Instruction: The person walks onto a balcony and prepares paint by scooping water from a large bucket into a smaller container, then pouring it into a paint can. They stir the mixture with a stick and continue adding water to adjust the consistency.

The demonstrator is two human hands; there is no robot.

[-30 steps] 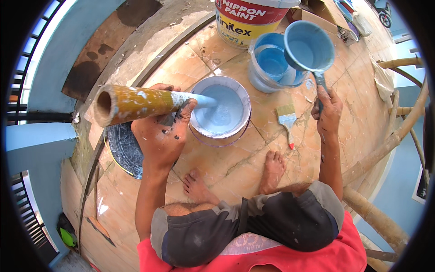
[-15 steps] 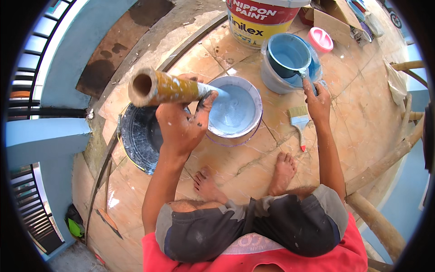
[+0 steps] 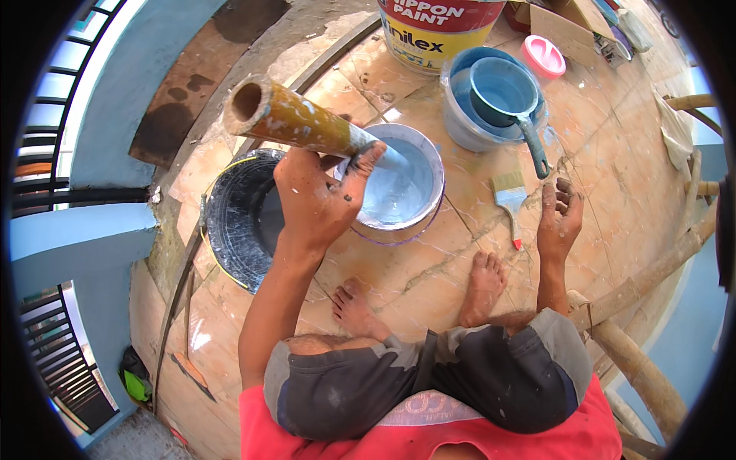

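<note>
My left hand (image 3: 318,195) is wrapped round a thick bamboo stick (image 3: 303,121), speckled with paint. The stick's hollow end points up toward me, and its pale blue lower end reaches into a white pail (image 3: 399,231) of light blue paint (image 3: 399,188). Empty and loosely curled, my right hand (image 3: 560,222) hovers just below the handle of a blue-grey water dipper (image 3: 534,146). The dipper rests on a clear plastic tub (image 3: 464,134) with blue inside, its handle sticking out over the rim. A flat paintbrush (image 3: 509,199) lies on the tiles left of my right hand.
A black bucket (image 3: 230,230) stands left of the paint pail. At the back are a large red-and-yellow paint bucket (image 3: 437,34), a pink lid (image 3: 543,57) and a cardboard box (image 3: 567,34). Wooden poles (image 3: 640,376) lean at the right; a blue wall edge (image 3: 84,234) is at left.
My right hand has let go of the dipper's handle and drawn back toward me. The dipper has shifted right on the tub. The bamboo stick's upper end has tilted a little.
</note>
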